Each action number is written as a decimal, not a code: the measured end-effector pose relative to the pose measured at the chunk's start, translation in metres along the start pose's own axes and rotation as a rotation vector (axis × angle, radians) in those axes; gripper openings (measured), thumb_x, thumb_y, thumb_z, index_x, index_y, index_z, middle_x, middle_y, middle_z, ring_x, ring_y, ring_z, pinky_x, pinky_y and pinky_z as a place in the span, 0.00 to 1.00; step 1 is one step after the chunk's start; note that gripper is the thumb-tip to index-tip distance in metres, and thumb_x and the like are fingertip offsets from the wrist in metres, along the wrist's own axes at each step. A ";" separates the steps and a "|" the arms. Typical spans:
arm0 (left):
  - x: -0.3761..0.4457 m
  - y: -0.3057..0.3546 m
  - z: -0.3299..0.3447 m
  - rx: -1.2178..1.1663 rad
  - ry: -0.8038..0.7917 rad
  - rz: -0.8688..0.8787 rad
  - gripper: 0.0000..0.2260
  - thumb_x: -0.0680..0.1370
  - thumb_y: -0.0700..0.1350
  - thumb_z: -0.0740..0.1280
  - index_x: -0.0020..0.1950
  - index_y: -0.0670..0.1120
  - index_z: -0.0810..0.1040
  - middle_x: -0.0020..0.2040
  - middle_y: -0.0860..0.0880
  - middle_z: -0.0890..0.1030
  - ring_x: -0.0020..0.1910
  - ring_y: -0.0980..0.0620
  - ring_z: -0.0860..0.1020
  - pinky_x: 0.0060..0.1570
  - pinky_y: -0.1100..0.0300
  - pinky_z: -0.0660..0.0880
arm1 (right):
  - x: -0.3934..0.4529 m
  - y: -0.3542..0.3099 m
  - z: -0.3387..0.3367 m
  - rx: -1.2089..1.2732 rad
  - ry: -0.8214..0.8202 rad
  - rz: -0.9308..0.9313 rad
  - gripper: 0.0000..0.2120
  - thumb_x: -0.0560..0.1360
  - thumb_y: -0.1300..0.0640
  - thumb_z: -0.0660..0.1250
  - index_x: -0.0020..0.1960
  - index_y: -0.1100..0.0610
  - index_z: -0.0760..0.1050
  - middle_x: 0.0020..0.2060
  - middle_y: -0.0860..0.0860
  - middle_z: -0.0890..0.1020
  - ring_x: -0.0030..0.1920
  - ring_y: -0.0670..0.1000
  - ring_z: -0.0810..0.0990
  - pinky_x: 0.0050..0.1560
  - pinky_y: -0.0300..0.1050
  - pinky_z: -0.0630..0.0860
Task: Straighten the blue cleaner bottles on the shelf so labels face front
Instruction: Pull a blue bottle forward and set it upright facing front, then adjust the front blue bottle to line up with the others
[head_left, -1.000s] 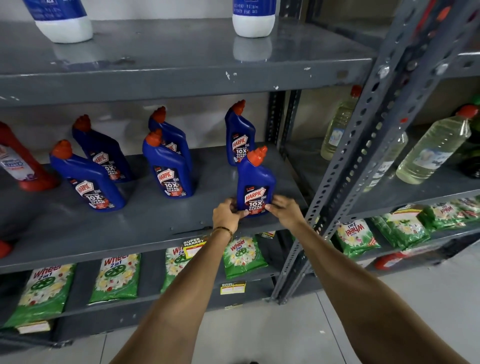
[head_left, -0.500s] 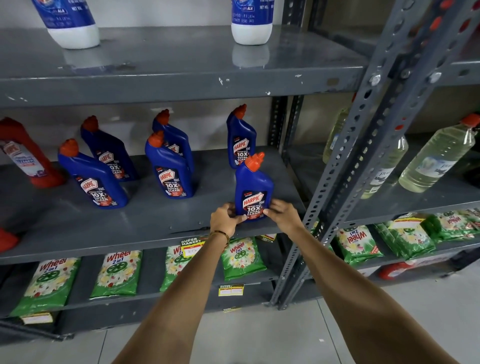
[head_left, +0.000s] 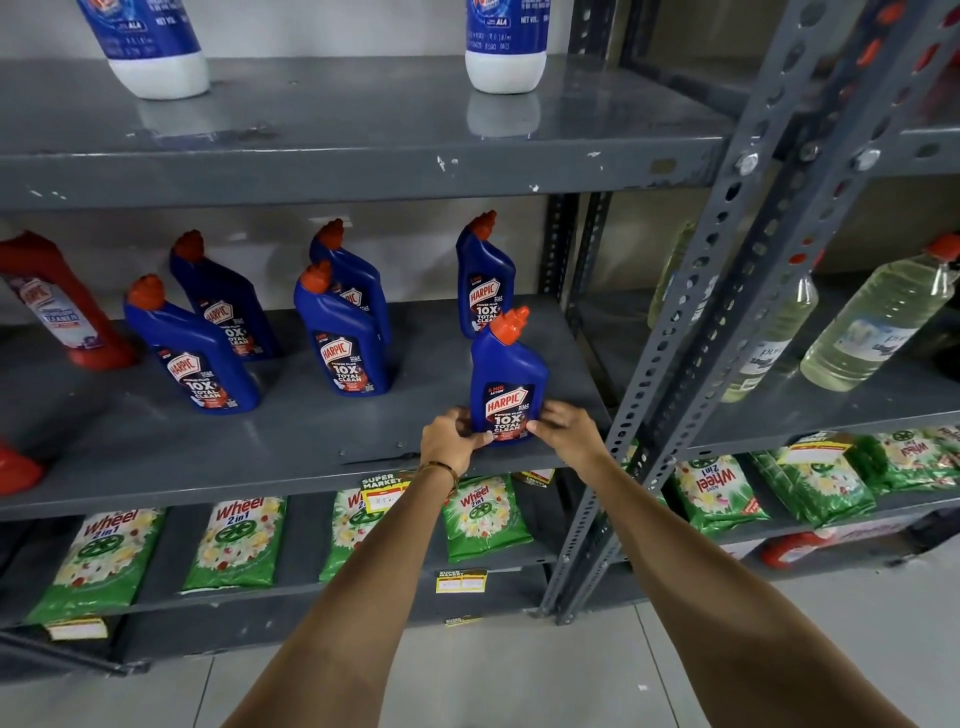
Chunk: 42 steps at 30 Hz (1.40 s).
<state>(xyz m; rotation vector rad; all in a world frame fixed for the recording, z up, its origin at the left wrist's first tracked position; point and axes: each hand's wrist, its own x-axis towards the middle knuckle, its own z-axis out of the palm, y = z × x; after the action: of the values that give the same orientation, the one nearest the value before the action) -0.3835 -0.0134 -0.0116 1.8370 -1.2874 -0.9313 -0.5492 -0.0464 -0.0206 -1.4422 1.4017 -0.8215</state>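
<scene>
A blue cleaner bottle (head_left: 506, 374) with an orange cap stands upright near the front right of the grey middle shelf (head_left: 291, 447), its label facing me. My left hand (head_left: 451, 440) grips its base from the left and my right hand (head_left: 562, 430) grips it from the right. Behind it stands another blue bottle (head_left: 483, 280), label forward. Further left are a pair, front bottle (head_left: 340, 338) and rear bottle (head_left: 356, 283), then another pair, front bottle (head_left: 192, 353) and rear bottle (head_left: 223, 301).
A red cleaner bottle (head_left: 57, 306) stands at the shelf's left end. Two white-and-blue bottles (head_left: 506, 47) sit on the shelf above. A perforated steel upright (head_left: 691, 322) rises just right of my hands. Clear oil bottles (head_left: 878, 317) fill the right bay; green detergent packs (head_left: 483, 514) lie below.
My view has tilted slightly upward, so the shelves sit lower in frame. Both hands stay on the front bottle's base, and its label now faces me a little more squarely.
</scene>
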 end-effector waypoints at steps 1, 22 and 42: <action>0.000 -0.001 0.000 0.006 -0.002 0.000 0.20 0.68 0.42 0.74 0.58 0.39 0.75 0.55 0.41 0.82 0.54 0.45 0.79 0.56 0.54 0.75 | 0.000 0.000 0.000 0.008 -0.001 0.012 0.17 0.71 0.62 0.69 0.59 0.59 0.75 0.55 0.57 0.82 0.53 0.50 0.79 0.57 0.48 0.75; 0.007 -0.084 -0.130 0.049 0.005 0.005 0.24 0.72 0.43 0.71 0.66 0.40 0.71 0.62 0.41 0.78 0.63 0.45 0.75 0.66 0.51 0.70 | -0.047 -0.018 0.081 -0.062 0.578 0.260 0.23 0.69 0.61 0.71 0.62 0.64 0.70 0.59 0.61 0.79 0.59 0.59 0.76 0.59 0.51 0.71; 0.056 -0.121 -0.214 -0.066 0.019 -0.066 0.25 0.73 0.44 0.69 0.68 0.42 0.68 0.66 0.42 0.74 0.65 0.45 0.72 0.66 0.53 0.70 | 0.007 -0.081 0.209 0.083 0.176 0.093 0.26 0.72 0.62 0.69 0.68 0.56 0.67 0.66 0.56 0.73 0.61 0.52 0.75 0.57 0.42 0.71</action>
<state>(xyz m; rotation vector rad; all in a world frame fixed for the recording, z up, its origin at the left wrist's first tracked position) -0.1322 -0.0055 -0.0168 1.8418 -1.1769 -0.9773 -0.3257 -0.0256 -0.0176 -1.2566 1.5353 -0.9540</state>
